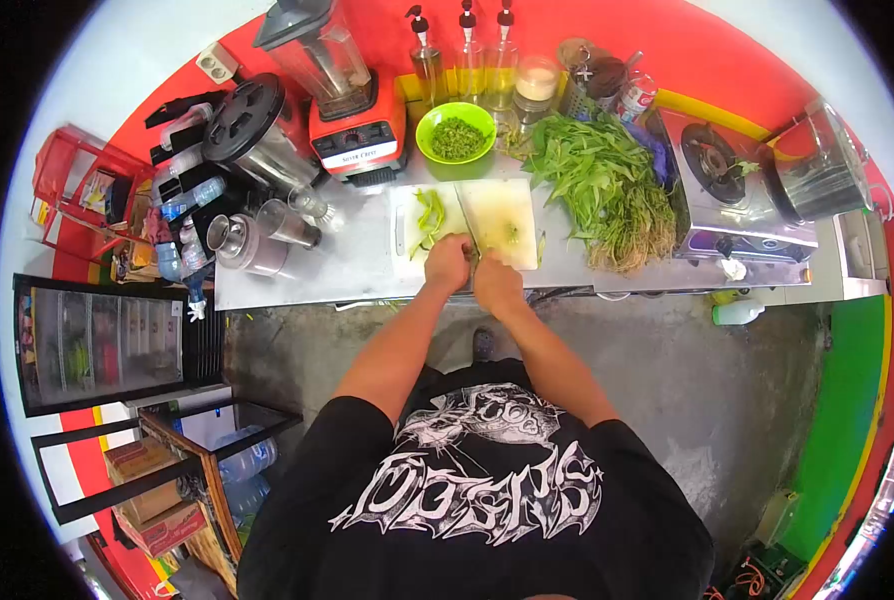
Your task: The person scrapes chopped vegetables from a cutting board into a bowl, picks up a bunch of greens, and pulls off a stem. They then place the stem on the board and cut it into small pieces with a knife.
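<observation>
And here we are at the table (357,240), both hands low over the near edge of the white cutting board (512,198), almost knuckle to knuckle! Look at the light green strips (429,212): they lie on the left part of the board, beyond the left hand (449,263) and a little to its left, so that's the nearer hand, no contest. Their long way runs roughly away from the person, some of them bent, with the lower ones slanting near the left hand's knuckles

Now the right hand (498,284): fingers curled in, closed around what looks like the near end of a knife (466,215). The thin dark line of the blade points away across the board and tips slightly left, with the strips on its left side and a few green scraps on its right. The right hand sits across that line from the strips, so it's the farther of the two

The left hand? Fingers bunched and narrow, right beside the blade, but whether it pinches anything I can't tell from here; the knuckles hide it. Past the board stands the green bowl (455,168) of chopped greens (457,139), and off to the right, a big leafy bunch (592,165)
</observation>
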Tool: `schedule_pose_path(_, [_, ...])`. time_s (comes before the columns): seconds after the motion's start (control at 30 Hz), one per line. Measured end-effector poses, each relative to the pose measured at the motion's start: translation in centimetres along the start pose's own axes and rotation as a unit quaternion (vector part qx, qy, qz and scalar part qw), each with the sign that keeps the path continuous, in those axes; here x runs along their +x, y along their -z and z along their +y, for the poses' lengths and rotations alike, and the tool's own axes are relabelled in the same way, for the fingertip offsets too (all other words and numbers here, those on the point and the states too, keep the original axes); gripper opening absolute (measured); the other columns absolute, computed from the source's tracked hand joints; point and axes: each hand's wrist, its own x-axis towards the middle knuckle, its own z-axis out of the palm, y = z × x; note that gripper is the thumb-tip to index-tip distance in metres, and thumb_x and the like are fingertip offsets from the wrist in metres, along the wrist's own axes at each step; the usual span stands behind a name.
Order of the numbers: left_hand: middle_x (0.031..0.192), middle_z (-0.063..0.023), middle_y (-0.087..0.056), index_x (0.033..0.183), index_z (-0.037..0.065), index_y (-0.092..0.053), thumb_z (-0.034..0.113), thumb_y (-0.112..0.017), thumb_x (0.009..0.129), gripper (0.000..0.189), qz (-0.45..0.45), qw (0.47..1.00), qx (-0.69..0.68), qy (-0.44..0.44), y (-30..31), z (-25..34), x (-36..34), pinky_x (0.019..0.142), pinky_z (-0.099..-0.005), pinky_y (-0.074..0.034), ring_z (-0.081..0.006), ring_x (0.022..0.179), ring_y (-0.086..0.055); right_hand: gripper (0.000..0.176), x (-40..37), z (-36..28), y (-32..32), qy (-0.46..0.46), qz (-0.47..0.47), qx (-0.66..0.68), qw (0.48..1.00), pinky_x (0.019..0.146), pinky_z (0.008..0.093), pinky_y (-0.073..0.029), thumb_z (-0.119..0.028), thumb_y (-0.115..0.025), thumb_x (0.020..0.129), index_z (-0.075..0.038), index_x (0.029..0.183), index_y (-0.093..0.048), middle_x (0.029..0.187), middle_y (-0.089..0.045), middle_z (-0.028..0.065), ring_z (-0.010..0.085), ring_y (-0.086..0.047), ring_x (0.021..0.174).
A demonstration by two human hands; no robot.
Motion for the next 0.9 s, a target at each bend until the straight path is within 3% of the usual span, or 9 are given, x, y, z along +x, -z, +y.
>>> schedule_pose_path(0.33, [0.089,-0.0176,-0.069,0.084,0.006,-0.066,0.006,-0.064,0.078,0.006,0.018,1.000,0.007,0.016,0.1,0.5,-0.5,0.074,-0.0485,-0.053,-0.0390,0.086,-0.067,0.032,-0.4,0.0,-0.4,-0.031,-0.024,0.017,0.999,0.088,0.0534,-0.053,-0.014,-0.050,0.093,0.007,0.117,-0.050,0.104,-0.069,0.0310,0.0457,-0.069,0.099])
schedule_pose_path(0.43, [0.090,-0.0179,-0.068,0.084,0.006,-0.066,0.005,-0.063,0.079,0.006,-0.016,0.999,0.000,0.035,0.3,0.8,-0.5,0.075,-0.0492,-0.053,-0.0393,0.086,-0.066,0.031,0.1,0.1,-0.2,0.010,-0.012,-0.027,0.999,0.086,0.0501,-0.055,-0.014,-0.050,0.093,0.006,0.117,-0.050,0.105,-0.070,0.0270,0.0430,-0.070,0.098])
schedule_pose_path(0.5, [0.096,-0.0124,-0.066,0.086,0.010,-0.065,0.003,-0.064,0.079,0.010,0.001,1.000,0.018,0.019,0.4,0.8,-0.6,0.077,-0.0486,-0.053,-0.0371,0.093,-0.066,0.032,-0.4,0.1,-0.1,-0.002,-0.015,-0.011,1.000,0.086,0.0506,-0.055,-0.012,-0.051,0.092,0.006,0.118,-0.048,0.103,-0.070,0.0276,0.0429,-0.070,0.098])
schedule_pose_path(0.6, [0.095,-0.0172,-0.066,0.088,0.006,-0.066,0.004,-0.062,0.080,0.009,0.029,0.999,0.020,0.011,0.1,1.0,-1.0,0.074,-0.0493,-0.051,-0.0394,0.089,-0.065,0.031,-1.8,0.4,-0.7,-0.009,-0.022,-0.015,1.000,0.087,0.0539,-0.053,-0.018,-0.050,0.095,0.005,0.115,-0.050,0.103,-0.069,0.0306,0.0461,-0.069,0.097])
schedule_pose_path(0.73, [0.095,-0.0161,-0.065,0.089,0.007,-0.065,0.006,-0.063,0.080,0.009,0.033,0.999,0.020,0.022,0.1,1.7,-1.7,0.074,-0.0491,-0.051,-0.0392,0.090,-0.065,0.033,-1.2,0.3,-0.6,-0.024,-0.027,0.000,0.999,0.087,0.0540,-0.053,-0.021,-0.051,0.095,0.005,0.116,-0.050,0.104,-0.069,0.0310,0.0462,-0.069,0.097])
schedule_pose_path(0.8, [0.097,-0.0115,-0.064,0.093,0.012,-0.067,0.008,-0.064,0.082,0.012,0.018,0.999,0.014,0.030,0.3,2.0,-1.6,0.078,-0.0495,-0.053,-0.0377,0.094,-0.065,0.033,-0.8,0.2,0.0,0.042,-0.026,-0.024,0.998,0.087,0.0537,-0.053,-0.021,-0.050,0.096,0.006,0.115,-0.050,0.104,-0.068,0.0312,0.0461,-0.069,0.097])
schedule_pose_path(0.9, [0.097,-0.0119,-0.064,0.096,0.012,-0.067,0.011,-0.064,0.083,0.013,0.009,0.999,0.044,0.009,0.5,2.0,-1.5,0.077,-0.0500,-0.053,-0.0384,0.093,-0.065,0.031,-1.3,0.1,0.3,0.039,-0.027,-0.029,0.998,0.086,0.0525,-0.054,-0.019,-0.051,0.095,0.006,0.114,-0.050,0.101,-0.069,0.0302,0.0454,-0.069,0.096])
